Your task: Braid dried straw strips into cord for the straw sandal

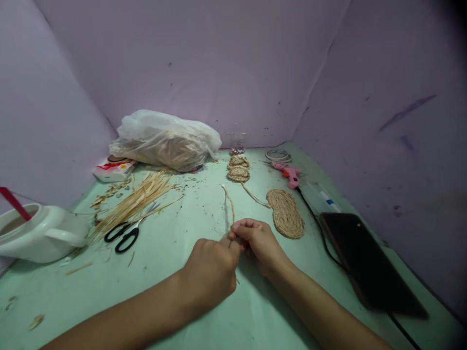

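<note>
Beside the woven mat (286, 215), left hand (213, 267) and right hand (258, 242) pinch cord (232, 208); slack grip could untwist it.

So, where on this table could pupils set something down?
Two mostly bare patches: one between the scissors and the twisted cord, with specks; another between the right hand and the black cable and phone, nearer than the sole-shaped rope mat. The left is crowded: straw strips, plastic bag, white pot.
</note>
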Available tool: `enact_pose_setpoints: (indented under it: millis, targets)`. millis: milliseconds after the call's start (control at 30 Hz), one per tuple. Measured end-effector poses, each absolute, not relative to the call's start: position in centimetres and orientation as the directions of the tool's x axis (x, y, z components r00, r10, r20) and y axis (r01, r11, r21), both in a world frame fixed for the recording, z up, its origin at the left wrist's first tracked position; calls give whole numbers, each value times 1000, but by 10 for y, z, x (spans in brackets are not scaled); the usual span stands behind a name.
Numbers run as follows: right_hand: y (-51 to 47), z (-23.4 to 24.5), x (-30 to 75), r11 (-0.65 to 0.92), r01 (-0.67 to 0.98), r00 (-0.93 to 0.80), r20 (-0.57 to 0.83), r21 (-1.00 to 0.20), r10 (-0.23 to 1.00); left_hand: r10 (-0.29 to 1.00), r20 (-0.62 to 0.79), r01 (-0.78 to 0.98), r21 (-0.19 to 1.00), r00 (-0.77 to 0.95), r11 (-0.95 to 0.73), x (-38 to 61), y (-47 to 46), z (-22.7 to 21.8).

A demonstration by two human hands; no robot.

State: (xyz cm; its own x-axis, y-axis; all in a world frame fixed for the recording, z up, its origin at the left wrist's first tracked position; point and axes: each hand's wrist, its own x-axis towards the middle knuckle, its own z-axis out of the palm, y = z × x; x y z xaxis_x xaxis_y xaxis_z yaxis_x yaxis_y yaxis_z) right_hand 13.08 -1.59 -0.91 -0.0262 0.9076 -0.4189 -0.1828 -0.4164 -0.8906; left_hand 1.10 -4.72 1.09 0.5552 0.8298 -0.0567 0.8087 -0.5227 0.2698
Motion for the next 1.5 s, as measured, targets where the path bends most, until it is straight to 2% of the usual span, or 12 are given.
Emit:
enact_pose_setpoints:
  millis: [67, 167, 233, 300, 533, 700, 833, 1000, 1233, 1400, 1467, 1500]
  targets:
    - [-15, -11, 133, -418, -190, -41, -418, -888, 908, 825, -50, 787, 336, 563, -517, 9, -44, 16]
    - [-14, -10, 136, -438, -180, -104, -426, -881, 899, 896, 94, 798, 421, 435, -432, -1, -29, 23]
    - [-13, -7, 138, -443, -139, -162, -421, -886, 892, 929, 211, 832, 416, 305, -368, -10, -16, 24]
    - [-13, -1, 142, -427, -80, -190, -406, -901, 894, 936, 261, 860, 391, 237, -327, -19, -2, 21]
    - [-5, 21, 168, -277, 40, -157, -280, -960, 947, 978, 145, 849, 487, 153, -205, -23, 49, 11]
    - [-1, 32, 194, -111, 7, -82, -111, -994, 990, 969, 195, 894, 392, 150, -218, 9, 106, 20]
    - [0, 36, 211, -2, 4, 24, -2, -1000, 1000, 964, 196, 899, 365, 179, -241, 39, 140, 14]
    - [2, 37, 221, 78, 12, 58, 78, -997, 995, 952, 200, 888, 356, 231, -290, 48, 149, 8]
    - [-11, 47, 220, 120, -155, -25, 125, -981, 992, 935, 173, 851, 388, 309, -353, 11, 68, 12]
    - [-14, 47, 210, 91, -250, -106, 121, -964, 987, 903, -21, 773, 527, 428, -354, -19, 6, 24]
    - [-11, 42, 206, 38, -256, -152, 79, -966, 985, 954, -11, 790, 564, 301, -242, -30, 7, 36]
    - [-8, 39, 204, 15, -264, -166, 61, -964, 984, 980, 56, 807, 559, 192, -191, -34, 12, 43]
